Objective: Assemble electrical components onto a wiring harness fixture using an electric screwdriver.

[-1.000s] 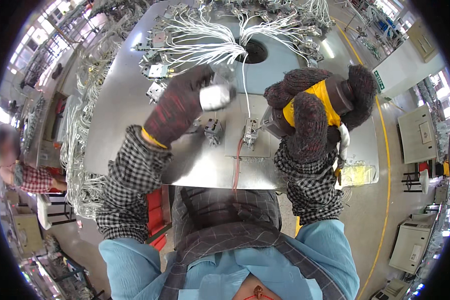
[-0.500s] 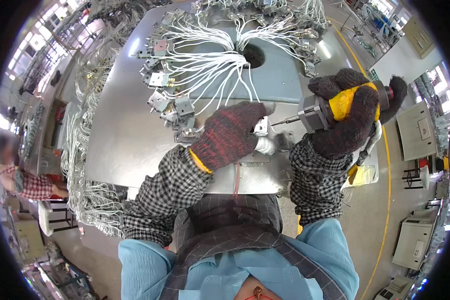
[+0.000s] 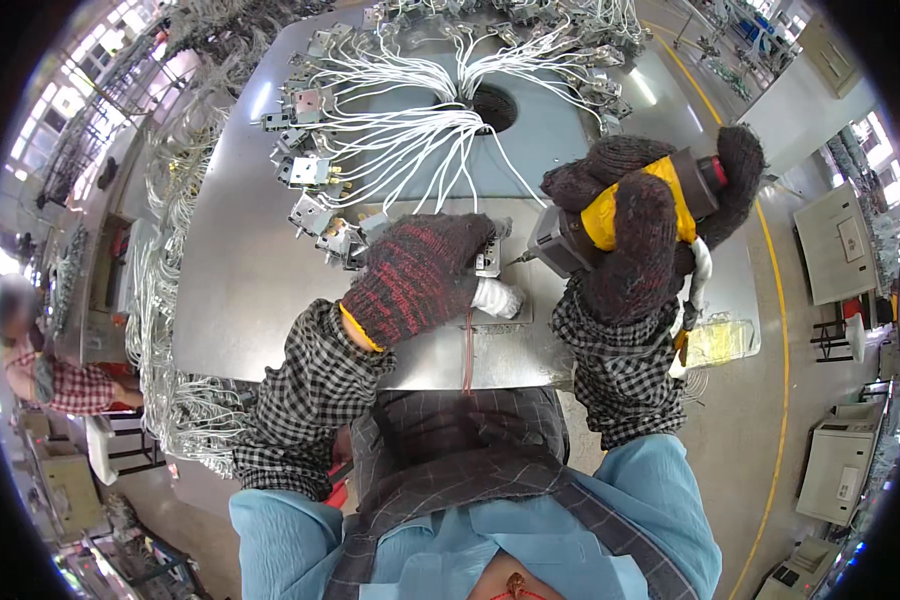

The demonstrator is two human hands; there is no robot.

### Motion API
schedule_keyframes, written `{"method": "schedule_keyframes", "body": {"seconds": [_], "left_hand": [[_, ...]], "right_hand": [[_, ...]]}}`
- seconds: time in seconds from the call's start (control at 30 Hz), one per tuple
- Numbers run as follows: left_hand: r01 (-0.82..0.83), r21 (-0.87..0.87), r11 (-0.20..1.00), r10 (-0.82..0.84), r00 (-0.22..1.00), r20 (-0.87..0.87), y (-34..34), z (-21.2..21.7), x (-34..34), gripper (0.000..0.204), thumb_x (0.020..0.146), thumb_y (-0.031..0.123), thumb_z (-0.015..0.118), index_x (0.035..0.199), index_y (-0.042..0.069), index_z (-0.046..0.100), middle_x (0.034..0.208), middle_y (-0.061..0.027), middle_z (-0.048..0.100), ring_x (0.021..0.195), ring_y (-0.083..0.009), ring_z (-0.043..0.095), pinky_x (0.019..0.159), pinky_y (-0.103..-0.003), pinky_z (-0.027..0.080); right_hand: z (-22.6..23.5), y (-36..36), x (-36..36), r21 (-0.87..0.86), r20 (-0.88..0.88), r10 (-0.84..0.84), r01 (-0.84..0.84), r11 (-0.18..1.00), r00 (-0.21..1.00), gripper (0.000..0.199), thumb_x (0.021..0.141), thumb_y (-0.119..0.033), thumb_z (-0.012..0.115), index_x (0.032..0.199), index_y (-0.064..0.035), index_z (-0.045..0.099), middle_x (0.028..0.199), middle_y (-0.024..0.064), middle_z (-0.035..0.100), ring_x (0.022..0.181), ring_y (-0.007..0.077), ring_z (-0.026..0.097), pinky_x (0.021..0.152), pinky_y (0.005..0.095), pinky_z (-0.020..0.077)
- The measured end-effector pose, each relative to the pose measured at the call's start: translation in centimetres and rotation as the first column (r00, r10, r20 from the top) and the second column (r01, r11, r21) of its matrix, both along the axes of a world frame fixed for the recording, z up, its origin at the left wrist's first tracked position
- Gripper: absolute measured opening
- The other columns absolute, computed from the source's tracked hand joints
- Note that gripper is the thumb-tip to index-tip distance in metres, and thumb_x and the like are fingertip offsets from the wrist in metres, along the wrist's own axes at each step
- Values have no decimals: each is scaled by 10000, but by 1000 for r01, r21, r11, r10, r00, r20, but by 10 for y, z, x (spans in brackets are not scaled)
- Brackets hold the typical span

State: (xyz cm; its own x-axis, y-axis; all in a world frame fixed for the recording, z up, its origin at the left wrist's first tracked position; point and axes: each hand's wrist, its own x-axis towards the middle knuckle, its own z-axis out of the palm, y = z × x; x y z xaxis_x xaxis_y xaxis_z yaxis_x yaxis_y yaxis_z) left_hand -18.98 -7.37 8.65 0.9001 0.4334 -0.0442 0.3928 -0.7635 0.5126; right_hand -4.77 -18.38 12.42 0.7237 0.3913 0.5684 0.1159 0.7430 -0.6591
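Observation:
My left hand, in a dark knitted glove flecked with red and with a white covering on the thumb, pinches a small boxy metal part just above the steel tabletop. My right hand, in a dark brown glove, wraps round a yellow and black power screwdriver. Its thin bit points left at the metal part, with a small gap between the tip and the part. The left fingers partly cover the part, so its far side is hidden.
White wires fan from a round hole in the steel table to several metal switch-like boxes. Reddish wires hang over the front edge. A yellow-lined tray sits at right. Another person is at far left.
Both hands have moved left, the right one with the screwdriver farther than the left with the metal part. The bit still points at the part. Both grips are unchanged.

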Motion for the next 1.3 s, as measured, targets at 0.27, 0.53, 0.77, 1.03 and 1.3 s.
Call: {"method": "schedule_keyframes", "body": {"seconds": [0.27,0.53,0.77,1.03,1.3], "left_hand": [[47,39,998,-46,999,-3,-5,-1,1,801,663,633,823,1204,59,688,987,-183,728,946,-378,709,829,-482,540],[-4,-63,998,-5,988,-154,-11,12,2,822,685,628,803,1270,64,673,1049,-186,736,999,-380,707,878,-493,541],[-9,-106,994,24,991,135,-11,20,-25,925,645,468,892,1392,38,557,1286,-194,654,1159,-364,649,967,-481,507],[355,737,575,-391,911,-134,-10,-4,-52,351,758,183,659,1089,68,678,1189,-114,649,1079,-290,621,1021,-502,470],[317,-458,-831,518,741,-428,5,-17,-58,282,841,231,713,1070,68,687,905,-107,692,942,-296,670,949,-477,517]], "right_hand": [[-6,-4,3,58,-5,69,-69,996,998,766,946,-163,701,1549,-240,236,968,183,667,765,253,672,653,446,615],[-21,-1,6,157,72,188,-198,968,979,771,927,-139,735,1537,-208,269,1021,187,665,848,256,685,715,456,622],[-33,-2,4,8,295,150,-159,987,944,805,791,-30,870,1471,-24,439,1159,155,683,995,254,720,840,414,621],[-27,-2,0,-78,409,55,-26,997,911,869,910,-93,752,1564,-236,198,1066,199,674,830,267,723,737,435,645],[-31,-1,-2,-34,397,22,-9,999,917,828,923,-77,729,1557,-216,216,1067,195,667,833,261,720,733,446,646]]}}
